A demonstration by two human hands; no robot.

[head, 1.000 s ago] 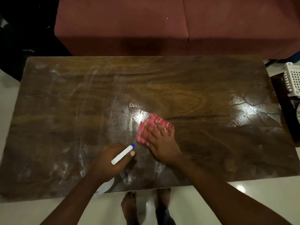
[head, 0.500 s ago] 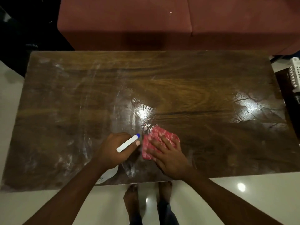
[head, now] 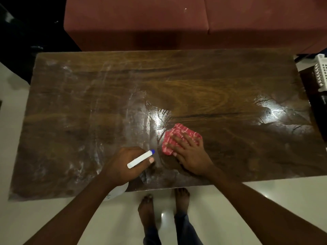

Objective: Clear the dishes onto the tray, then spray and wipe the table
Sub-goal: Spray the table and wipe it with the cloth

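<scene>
A person stood at the 6 o'clock edge of a wood-grain surface (head: 203,82), the right hand (head: 192,156) spread flat on a folded red-and-white cloth (head: 178,131). The fingers were straight, pressing rather than clutching, and the cloth lay just to the near side of the surface's centre. The left hand (head: 122,167) had a closed grip on a spray bottle (head: 140,159). Its white nozzle lay along an 8-to-2 o'clock line, with the blue tip at the 2 o'clock end, just short of the cloth.

Cloudy white streaks (head: 74,142) covered the surface from 9 o'clock of the cloth out to the left edge. The wiping stage appeared well under way. The next stroke likely turned on one relation: the streaked stretch lay at 9 o'clock from the cloth, and the bottle hand sat between the two — so it would probably have to lift or give way.

A white slatted basket (head: 322,73) stood off the surface at 3 o'clock, and a reddish sofa (head: 159,23) at 12 o'clock.
</scene>
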